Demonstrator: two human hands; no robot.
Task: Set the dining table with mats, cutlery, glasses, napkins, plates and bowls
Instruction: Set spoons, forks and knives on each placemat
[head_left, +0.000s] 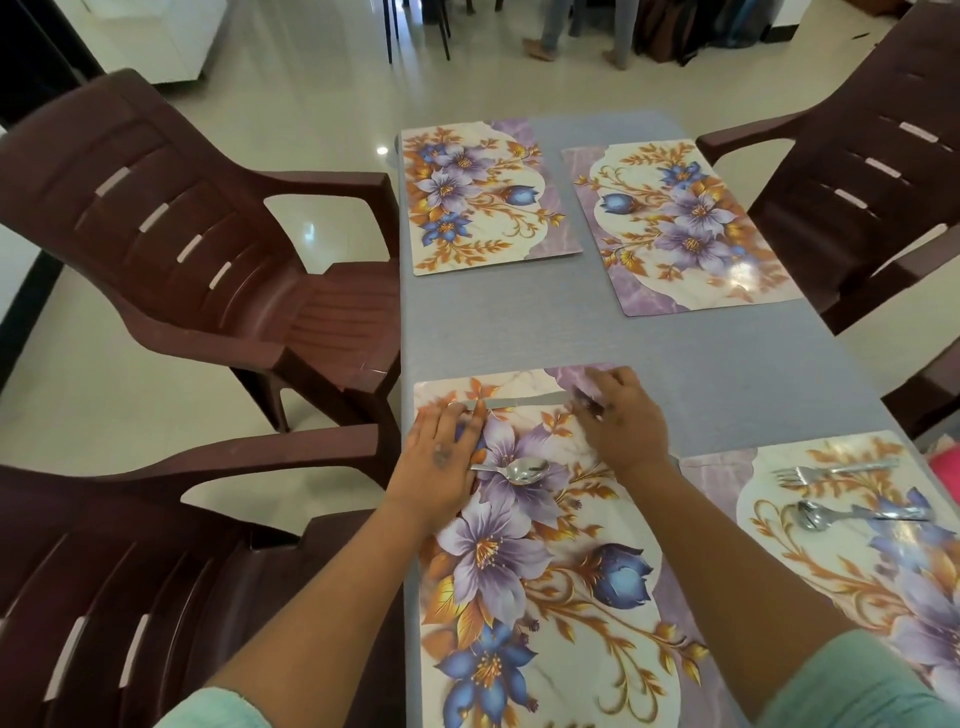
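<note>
A knife (511, 402) is steadied along the far edge of the near-left mat (545, 597) by both hands. The left hand (441, 467) is laid flat with fingers nearly straight, its fingertips pressed on the knife's left end; nothing is clasped in that grip. The right hand (621, 421) is set on the knife's right end with fingers bent, but whether the handle is pinched or only touched cannot be told, since the fingers cover it. A spoon (514, 472) is seen on the same mat, just beside the left hand, its bowl turned right and its handle partly hidden under the hand.

To the right, a second mat (810, 561) is laid close beside the first, and a fork (831, 472) and another spoon (857, 515) are placed on it, apart from each other. Two more mats are set at the far end of the worktop (519, 322): the far-left mat (483, 197) and the far-right mat (685, 228), both bare. A broad strip of grey worktop is left open between the near and far mats.

Brown plastic chairs are drawn up to both long sides: one (182, 234) at far left, one (130, 597) at near left, one (872, 171) at far right. The near-left mat is aligned almost flush with the worktop's left edge.
</note>
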